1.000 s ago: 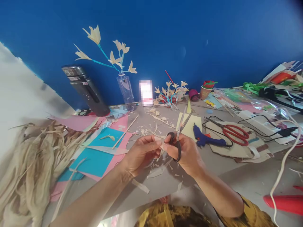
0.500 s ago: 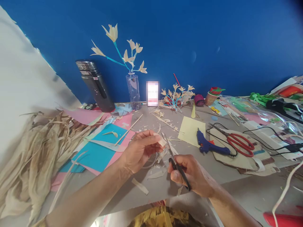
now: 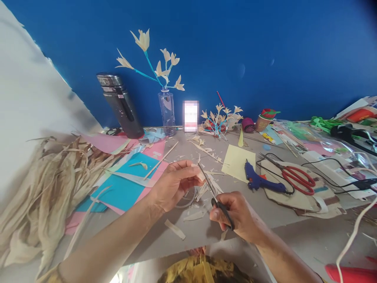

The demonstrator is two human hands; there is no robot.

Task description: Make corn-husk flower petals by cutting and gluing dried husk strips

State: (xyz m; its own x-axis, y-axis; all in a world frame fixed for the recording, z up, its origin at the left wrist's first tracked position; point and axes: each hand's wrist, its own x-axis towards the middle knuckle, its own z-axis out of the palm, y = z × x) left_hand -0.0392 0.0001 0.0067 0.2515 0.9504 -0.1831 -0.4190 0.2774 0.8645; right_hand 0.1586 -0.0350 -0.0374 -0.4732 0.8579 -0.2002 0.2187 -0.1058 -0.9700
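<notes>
Between the thumb and fingers of my left hand (image 3: 173, 184) is a small pale piece of dried husk (image 3: 201, 176). My right hand (image 3: 235, 214) grips black-handled scissors (image 3: 212, 189), whose blades point up and left and lie against the husk piece. The blades look closed or nearly so. Below my hands lie pale husk scraps (image 3: 175, 229) and a clear ring-like roll (image 3: 187, 198), partly hidden by my left hand. A blue glue gun (image 3: 262, 181) rests to the right, near red-handled scissors (image 3: 299, 179).
Dried husks (image 3: 44, 196) heap at the left beside blue paper (image 3: 123, 192). A dark flask (image 3: 122, 108) and a clear bottle (image 3: 167, 112) holding husk flowers stand behind. Yellow paper (image 3: 238, 163) lies mid-table; a white power strip (image 3: 338, 173) with cables is at the right.
The scissor blades, apart before, have come together at the husk piece. My right hand's fingers have drawn closer around the handles. My left hand stays almost in place.
</notes>
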